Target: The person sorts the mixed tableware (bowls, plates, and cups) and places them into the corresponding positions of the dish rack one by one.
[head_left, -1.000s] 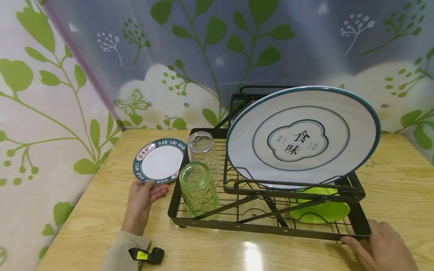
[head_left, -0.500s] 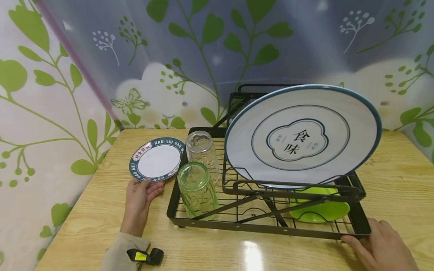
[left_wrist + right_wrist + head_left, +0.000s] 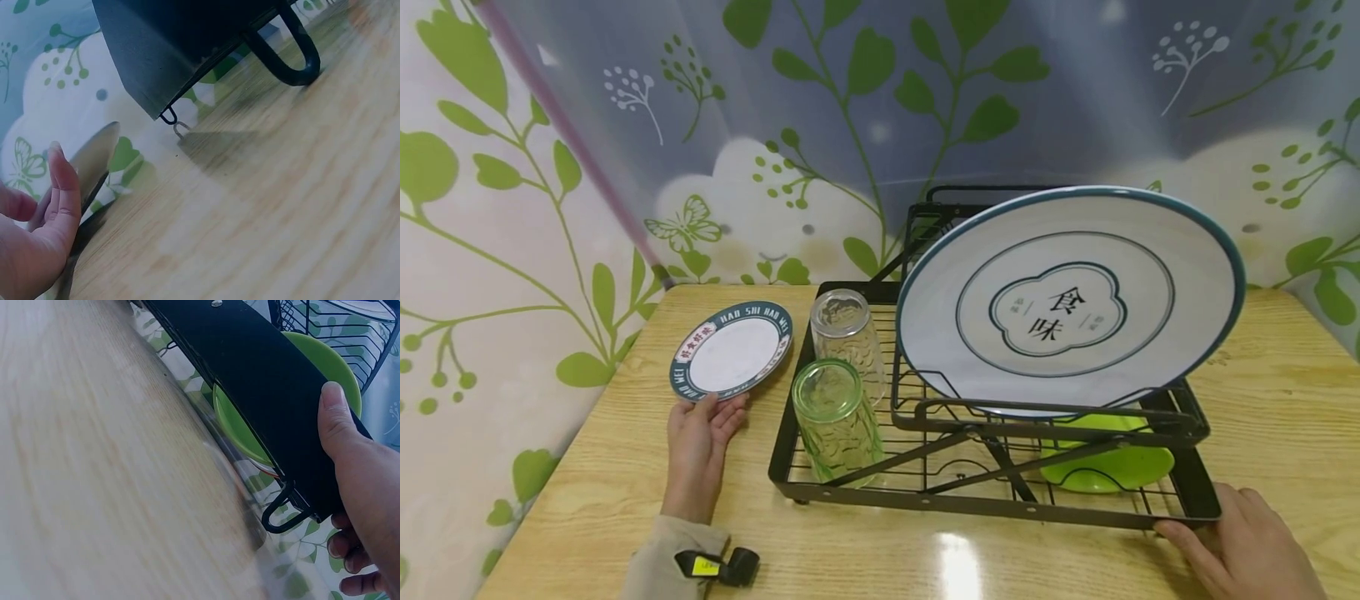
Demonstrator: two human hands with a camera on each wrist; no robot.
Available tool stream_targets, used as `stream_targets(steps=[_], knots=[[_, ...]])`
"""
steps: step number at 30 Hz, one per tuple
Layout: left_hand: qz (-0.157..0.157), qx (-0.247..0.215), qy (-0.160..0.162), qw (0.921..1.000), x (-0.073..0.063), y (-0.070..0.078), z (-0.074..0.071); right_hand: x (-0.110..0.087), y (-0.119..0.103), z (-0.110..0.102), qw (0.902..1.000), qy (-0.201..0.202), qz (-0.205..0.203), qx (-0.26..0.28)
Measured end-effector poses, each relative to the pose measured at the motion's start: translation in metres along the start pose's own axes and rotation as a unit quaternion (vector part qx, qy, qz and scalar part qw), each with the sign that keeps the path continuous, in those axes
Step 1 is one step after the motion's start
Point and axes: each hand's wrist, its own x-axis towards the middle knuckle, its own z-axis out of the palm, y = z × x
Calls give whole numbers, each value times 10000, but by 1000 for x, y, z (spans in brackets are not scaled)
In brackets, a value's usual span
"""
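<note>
In the head view my left hand (image 3: pixel 696 442) pinches the near rim of a small white plate (image 3: pixel 730 354) with a dark teal lettered border, thumb on top and fingers beneath. The left wrist view shows this plate (image 3: pixel 97 150) edge-on and tilted. My right hand (image 3: pixel 1262 546) grips the near right corner of a black metal dish rack (image 3: pixel 925 502), its thumb (image 3: pixel 334 403) lying against the frame in the right wrist view. A large white plate (image 3: pixel 1075 358) with a teal rim leans in the upper tier.
An upside-down green glass (image 3: pixel 831 400) and a clear glass (image 3: pixel 844 321) stand at the rack's left end. Under the large plate, a lime green bowl (image 3: pixel 1108 471) sits at the right. The wooden table (image 3: pixel 850 558) meets a leaf-patterned backdrop (image 3: pixel 880 108).
My left hand has moved left with the small plate, away from the rack's left end, and the plate has tilted. The right hand keeps its hold on the rack corner.
</note>
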Motion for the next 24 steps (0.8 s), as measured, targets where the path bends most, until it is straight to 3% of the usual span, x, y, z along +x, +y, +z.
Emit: stream_targets(steps=[15, 24], knots=[[271, 55, 73, 9996, -1, -1, 3, -2, 0, 2, 9997, 196, -116, 92], [255, 157, 46, 9995, -1, -3, 2, -1, 4, 3, 9998, 98, -139, 132]])
